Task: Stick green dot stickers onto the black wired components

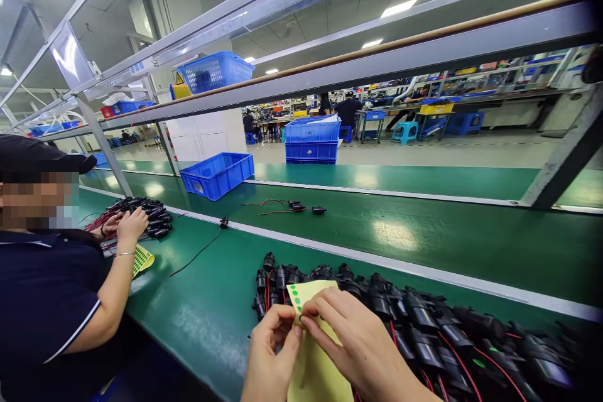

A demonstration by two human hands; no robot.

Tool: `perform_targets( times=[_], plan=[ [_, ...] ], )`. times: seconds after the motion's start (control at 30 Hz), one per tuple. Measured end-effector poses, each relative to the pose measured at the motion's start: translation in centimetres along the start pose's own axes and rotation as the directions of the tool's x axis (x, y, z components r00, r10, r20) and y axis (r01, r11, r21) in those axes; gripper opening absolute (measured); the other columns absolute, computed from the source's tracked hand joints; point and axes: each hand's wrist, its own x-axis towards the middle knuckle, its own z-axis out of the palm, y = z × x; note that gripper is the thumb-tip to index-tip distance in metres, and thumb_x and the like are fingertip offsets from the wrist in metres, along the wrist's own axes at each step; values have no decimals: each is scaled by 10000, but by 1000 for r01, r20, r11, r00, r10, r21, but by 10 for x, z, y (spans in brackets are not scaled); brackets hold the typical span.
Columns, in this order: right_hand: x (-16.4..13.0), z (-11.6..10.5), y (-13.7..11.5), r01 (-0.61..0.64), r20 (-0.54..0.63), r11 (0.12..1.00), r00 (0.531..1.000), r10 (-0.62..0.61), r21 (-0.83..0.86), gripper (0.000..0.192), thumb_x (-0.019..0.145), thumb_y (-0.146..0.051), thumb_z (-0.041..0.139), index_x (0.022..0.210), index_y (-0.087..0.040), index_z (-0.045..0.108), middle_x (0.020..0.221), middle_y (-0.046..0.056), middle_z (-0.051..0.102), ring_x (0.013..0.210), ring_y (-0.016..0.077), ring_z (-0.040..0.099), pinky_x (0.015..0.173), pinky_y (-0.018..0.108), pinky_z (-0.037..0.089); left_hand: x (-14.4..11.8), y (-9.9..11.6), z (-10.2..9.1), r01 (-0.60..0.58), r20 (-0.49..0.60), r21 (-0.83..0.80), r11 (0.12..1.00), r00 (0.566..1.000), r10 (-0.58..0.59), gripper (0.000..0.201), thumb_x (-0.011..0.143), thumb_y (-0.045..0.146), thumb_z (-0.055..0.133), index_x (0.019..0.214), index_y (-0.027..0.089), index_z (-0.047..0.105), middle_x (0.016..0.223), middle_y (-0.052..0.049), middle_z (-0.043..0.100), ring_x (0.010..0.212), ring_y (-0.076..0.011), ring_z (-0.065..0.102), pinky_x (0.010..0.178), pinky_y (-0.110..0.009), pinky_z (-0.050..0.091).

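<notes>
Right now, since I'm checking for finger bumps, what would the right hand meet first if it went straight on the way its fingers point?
Most likely the left hand: its fingertips lie just ahead of the right hand at the yellow sheet of green dots. Depth is unclear; they may touch.

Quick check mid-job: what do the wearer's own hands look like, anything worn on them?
Both the left hand and the right hand are bare, without gloves. No rings show, though some fingers are partly hidden. The visible right wrist carries no watch or bracelet. No sleeves are in view.
</notes>
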Motion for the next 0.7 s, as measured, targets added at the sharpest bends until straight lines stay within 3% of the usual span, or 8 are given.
perform_targets(
  times=[0.13,0.33,0.47,0.57,0.63,0.7],
  plan=[
    [-2,4,0,-5,49,1000,999,5,-6,106,954,-172,532,872,-237,549,790,-1,664,707,174,636,619,289,472,-3,1,2,0,-2,-14,1000,1000,0,410,884,591,631,966,190,661,910,-49,680,830,-172,593,760,-263,438],
    [0,14,-5,126,-10,977,991,-130,-173,214,895,-102,468,728,-232,505,656,-11,619,577,177,596,547,306,438,9,-11,1,216,-6,-113,970,976,-218,560,792,749,619,824,202,498,671,50,474,602,-96,386,586,-229,308],
    [0,4,-6,135,39,976,991,-130,-170,157,798,-92,532,751,-241,514,667,-9,630,575,185,611,514,304,455,21,-21,-9,246,51,16,969,968,-247,562,781,743,623,785,200,481,670,37,483,606,-113,438,589,-245,344],
    [-1,-8,-2,107,87,983,992,-95,-148,187,745,-75,574,785,-249,515,704,-6,653,606,182,628,525,299,480,38,-10,-20,63,-6,350,934,998,-65,413,942,592,487,1000,189,551,918,-60,607,807,-186,589,742,-318,472],
    [-2,-13,3,103,101,984,991,-89,-144,210,737,-60,579,800,-250,517,709,-7,659,610,178,628,530,301,484,67,3,-23,-132,3,596,792,987,163,285,1015,440,377,1084,206,524,1024,-84,598,903,-207,592,832,-361,489],
    [-4,-16,10,101,110,986,990,-87,-132,209,755,-54,573,801,-250,519,695,-14,651,609,170,625,530,300,482,114,9,-18,-286,110,706,648,948,298,195,1018,304,364,1036,210,534,1024,-85,597,962,-226,568,885,-391,482]
  ],
)
